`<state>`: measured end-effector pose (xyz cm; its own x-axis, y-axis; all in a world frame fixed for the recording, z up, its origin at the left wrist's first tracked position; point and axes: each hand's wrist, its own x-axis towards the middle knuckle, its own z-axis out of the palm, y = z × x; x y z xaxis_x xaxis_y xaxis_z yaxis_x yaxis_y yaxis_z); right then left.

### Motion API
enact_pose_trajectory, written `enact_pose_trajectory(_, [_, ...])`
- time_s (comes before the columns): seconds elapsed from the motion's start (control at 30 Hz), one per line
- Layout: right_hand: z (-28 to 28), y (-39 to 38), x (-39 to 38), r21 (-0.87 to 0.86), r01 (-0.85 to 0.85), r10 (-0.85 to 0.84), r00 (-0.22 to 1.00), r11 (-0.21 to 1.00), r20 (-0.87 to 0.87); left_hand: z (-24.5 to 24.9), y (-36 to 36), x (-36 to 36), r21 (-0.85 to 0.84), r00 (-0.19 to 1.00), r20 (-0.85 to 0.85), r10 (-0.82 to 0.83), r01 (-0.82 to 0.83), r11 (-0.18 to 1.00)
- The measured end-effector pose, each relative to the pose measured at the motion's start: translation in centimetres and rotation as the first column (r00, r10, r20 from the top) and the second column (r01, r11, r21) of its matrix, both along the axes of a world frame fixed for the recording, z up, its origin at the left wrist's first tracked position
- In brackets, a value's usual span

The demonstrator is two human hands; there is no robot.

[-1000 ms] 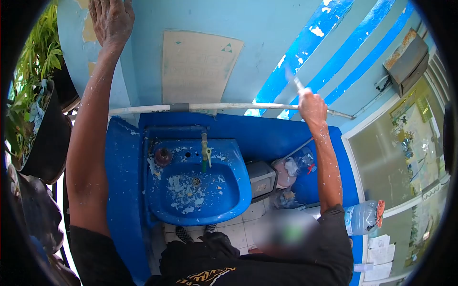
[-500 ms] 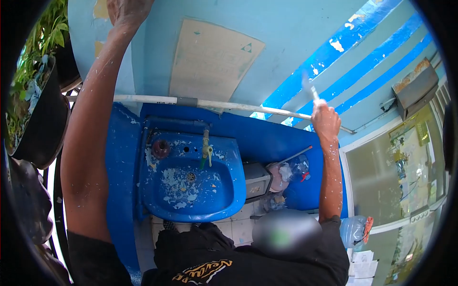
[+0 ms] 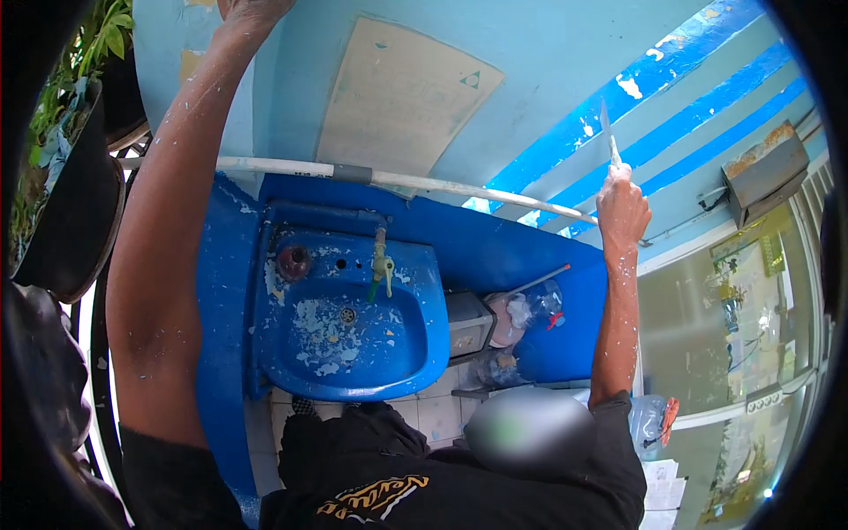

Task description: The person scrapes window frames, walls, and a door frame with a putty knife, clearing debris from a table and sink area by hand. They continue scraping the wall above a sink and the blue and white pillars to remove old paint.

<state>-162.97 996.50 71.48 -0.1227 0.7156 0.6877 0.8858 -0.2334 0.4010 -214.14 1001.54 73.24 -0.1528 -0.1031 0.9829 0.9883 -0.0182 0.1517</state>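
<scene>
One scraper, its handle clenched in the right hand, points its blade at the flaking blue stripe, apparently for stripping paint; the left hand, its fingers cropped from view, seems braced high on the left.

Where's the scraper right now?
In the head view, the scraper is at the upper right, in the right hand, in front of the blue-striped wall.

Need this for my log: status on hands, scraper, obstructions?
Right hand gripping scraper, near blue stripes. Left hand high, partly out of frame. Pipe crosses wall below scraper.
</scene>
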Motion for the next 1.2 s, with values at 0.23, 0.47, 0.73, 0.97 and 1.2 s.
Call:
enact_pose_trajectory(0.23, [-1.9, -0.5, 0.3, -0.161, 0.005, -0.014, 0.998, 0.987, -0.054, 0.0, -0.2, -0.1, -0.014, 1.000, 0.021, -0.011, 0.011, 1.000])
enact_pose_trajectory(0.47, [-1.7, -0.1, 0.0, -0.234, 0.007, 0.003, 0.999, 0.972, 0.039, 0.1, -0.5, 0.1, -0.037, 1.000, 0.025, -0.017, 0.018, 0.999])
enact_pose_trajectory(0.73, [-2.0, -0.1, -0.2, -0.131, 0.018, -0.030, 0.996, 0.991, -0.089, 0.2, -0.6, 0.1, -0.034, 1.000, 0.029, -0.012, 0.013, 0.999])
enact_pose_trajectory(0.97, [-2.6, 0.4, 0.0, -0.032, -0.031, 0.027, 0.992, 0.999, -0.120, 0.2, -0.5, 0.4, -0.006, 0.999, 0.034, 0.014, -0.014, 1.000])
enact_pose_trajectory(1.2, [-5.9, -2.3, 3.3, -0.134, -0.183, 0.141, 0.951, 0.974, -0.276, 0.1, 0.0, -0.3, -0.043, 0.997, 0.035, 0.071, -0.069, 0.997])
